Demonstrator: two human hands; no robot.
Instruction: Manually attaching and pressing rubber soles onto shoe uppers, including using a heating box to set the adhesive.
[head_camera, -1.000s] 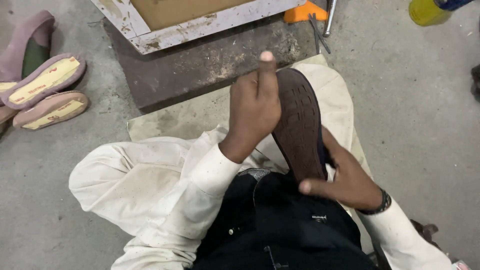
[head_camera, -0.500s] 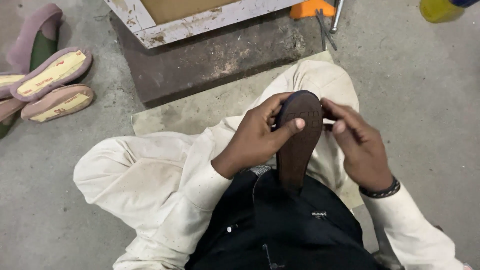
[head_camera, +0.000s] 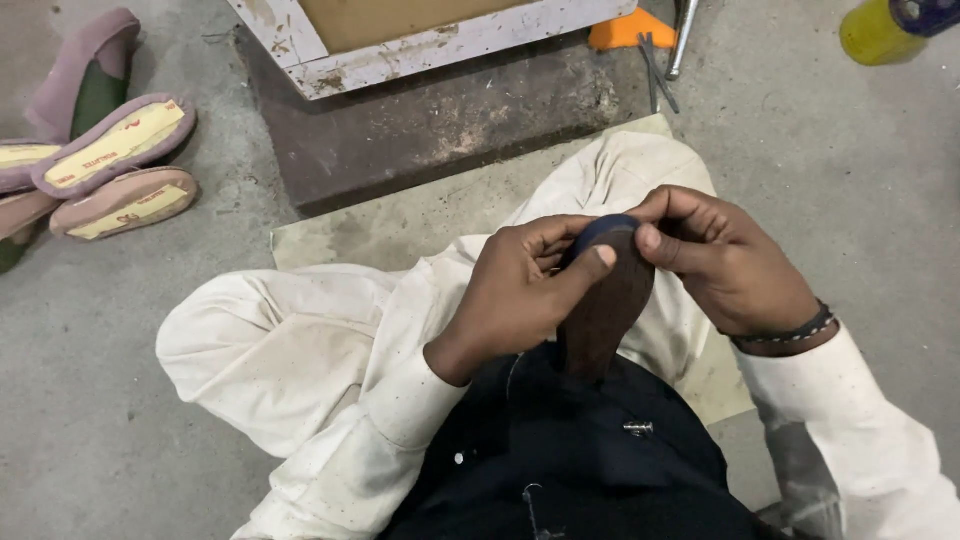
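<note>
Left hand: my left hand (head_camera: 515, 295) is curled shut around the toe end of the dark shoe sole (head_camera: 605, 300), thumb laid across its brown face, the other fingers bent in behind the blue rim.
Right hand: my right hand (head_camera: 725, 260) pinches the same toe end from the other side, thumb tip pressed on the rim, fingers folded closed over the top; a dark band sits on that wrist.
Shoe sole: upright over my lap, toe up and heel down against my black garment, between both hands, above my crossed cream-trousered legs.
Mat: a pale mat (head_camera: 400, 215) lies under my legs on the grey floor; its far edge touches a dark slab (head_camera: 440, 130).
Frame: a white, chipped wooden frame (head_camera: 450, 40) with a brown panel sits on the slab's far edge.
Insoles: near the floor's left edge, mauve-edged soles (head_camera: 125, 200), each bearing a long yellow label with red print, stacked overlapping.
Bottle: a yellow-green bottle (head_camera: 880, 35) at the top right corner.
Orange piece: an orange wedge (head_camera: 630, 30) beside a metal rod (head_camera: 682, 40).
</note>
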